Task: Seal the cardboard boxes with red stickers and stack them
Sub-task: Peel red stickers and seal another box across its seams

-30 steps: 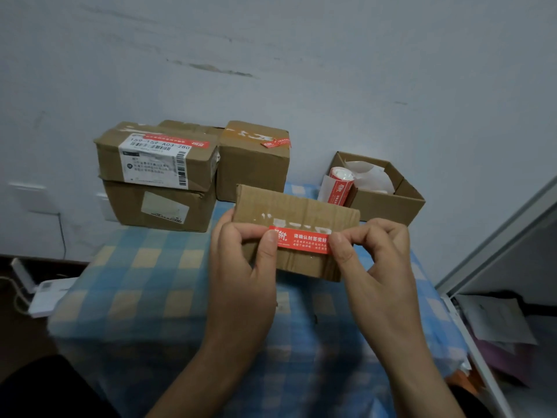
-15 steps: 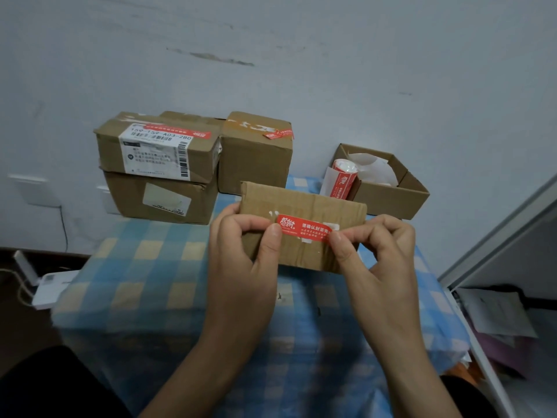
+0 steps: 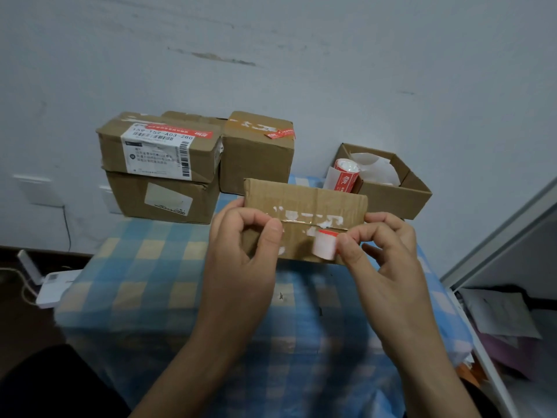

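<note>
A flat cardboard box point(image 3: 304, 200) stands on the blue checked tablecloth point(image 3: 144, 282) in front of me, its taped seam facing me. My right hand point(image 3: 385, 267) pinches a red sticker point(image 3: 325, 244) at the right end of the seam; the sticker is curled over, with its white back showing. My left hand point(image 3: 241, 267) is at the box's left front, thumb and forefinger curled together with nothing visible between them. At the back left two sealed boxes point(image 3: 159, 152) lie stacked, the top one with a red sticker. A third stickered box point(image 3: 256, 158) stands beside them.
A roll of red stickers point(image 3: 346, 176) leans against an open cardboard box point(image 3: 391, 200) holding white paper at the back right. The wall is right behind the boxes. A white device point(image 3: 51, 285) with cables lies on the floor to the left. A shelf point(image 3: 497, 312) with papers is at the right.
The sticker was stretched flat between both hands across the box. Now its left end is free of my left hand and it has curled toward my right hand. The box seam is uncovered.
</note>
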